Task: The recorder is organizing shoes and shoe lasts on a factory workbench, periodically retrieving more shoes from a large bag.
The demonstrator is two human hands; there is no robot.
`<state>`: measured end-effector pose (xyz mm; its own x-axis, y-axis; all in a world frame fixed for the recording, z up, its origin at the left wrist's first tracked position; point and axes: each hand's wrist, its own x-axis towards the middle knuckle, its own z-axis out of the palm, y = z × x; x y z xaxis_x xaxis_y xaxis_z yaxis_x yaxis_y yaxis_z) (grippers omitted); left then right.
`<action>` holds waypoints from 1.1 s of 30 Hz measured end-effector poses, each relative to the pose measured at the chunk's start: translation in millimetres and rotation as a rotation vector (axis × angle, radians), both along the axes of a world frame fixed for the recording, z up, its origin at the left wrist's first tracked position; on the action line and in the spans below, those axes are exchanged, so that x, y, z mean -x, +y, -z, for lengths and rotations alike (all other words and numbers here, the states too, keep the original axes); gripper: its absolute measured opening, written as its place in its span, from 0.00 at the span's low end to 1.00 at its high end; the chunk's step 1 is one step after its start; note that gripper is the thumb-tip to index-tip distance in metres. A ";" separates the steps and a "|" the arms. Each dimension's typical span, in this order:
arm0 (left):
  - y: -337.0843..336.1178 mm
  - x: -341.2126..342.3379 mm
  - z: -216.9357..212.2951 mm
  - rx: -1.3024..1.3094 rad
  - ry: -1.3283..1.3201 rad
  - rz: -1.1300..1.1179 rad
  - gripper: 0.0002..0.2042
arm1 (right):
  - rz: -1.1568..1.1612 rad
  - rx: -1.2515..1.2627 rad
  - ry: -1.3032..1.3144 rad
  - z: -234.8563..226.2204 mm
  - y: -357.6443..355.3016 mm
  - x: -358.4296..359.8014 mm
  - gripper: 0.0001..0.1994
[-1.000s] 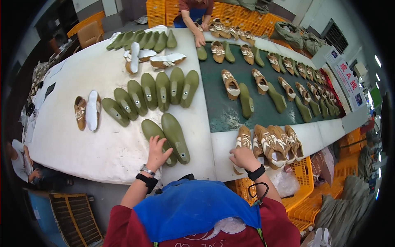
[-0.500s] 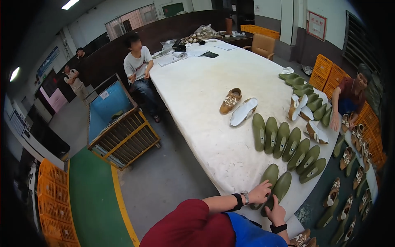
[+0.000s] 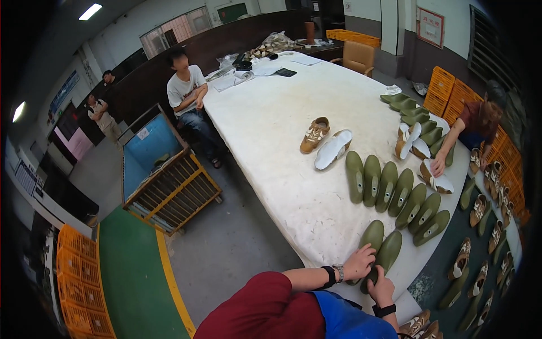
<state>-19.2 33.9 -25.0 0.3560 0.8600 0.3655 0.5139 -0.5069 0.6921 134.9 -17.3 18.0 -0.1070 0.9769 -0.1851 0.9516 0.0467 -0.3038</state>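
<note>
Two green shoe lasts lie side by side at the near corner of the white-covered table (image 3: 276, 152). My left hand (image 3: 359, 264) has its fingers curled over the heel end of the left last (image 3: 372, 233). Against the heel of the right last (image 3: 389, 250), my right hand (image 3: 382, 289) grips with thumb and fingers, partly hiding it. Beyond them runs a row of several more green lasts (image 3: 387, 186). A brown and white shoe (image 3: 314, 135) stands mid-table beside another lying sole up (image 3: 334, 150).
On the right, a co-worker (image 3: 474, 121) touches an upturned shoe (image 3: 435, 179). Shoes and lasts line a dark green surface (image 3: 451, 257) there. Left of the table are a blue-lined cart (image 3: 169, 175), a seated person (image 3: 189, 93) and stacked orange crates (image 3: 79, 271).
The co-worker's hand has come across onto the upturned shoe at the table's right edge. My hands stay on the two lasts, hardly moved. The seated person's arms have shifted.
</note>
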 end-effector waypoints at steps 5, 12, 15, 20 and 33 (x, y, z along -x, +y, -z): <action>-4.2 -0.3 -0.8 0.007 0.005 0.002 0.08 | 0.006 0.005 0.008 -2.9 -3.9 1.1 0.26; -2.2 -0.9 1.9 -0.004 -0.003 0.000 0.08 | 0.003 -0.013 0.011 -2.8 -3.1 1.4 0.24; -0.1 -1.9 0.7 -0.017 -0.005 0.009 0.08 | 0.012 0.011 0.040 -7.8 -2.6 0.6 0.24; 5.8 -1.0 3.8 -0.021 -0.005 0.014 0.08 | 0.008 0.017 0.026 -6.4 2.6 1.3 0.24; 33.0 36.0 -0.8 0.164 -0.159 0.045 0.16 | 0.015 0.079 0.022 -9.9 1.6 0.1 0.25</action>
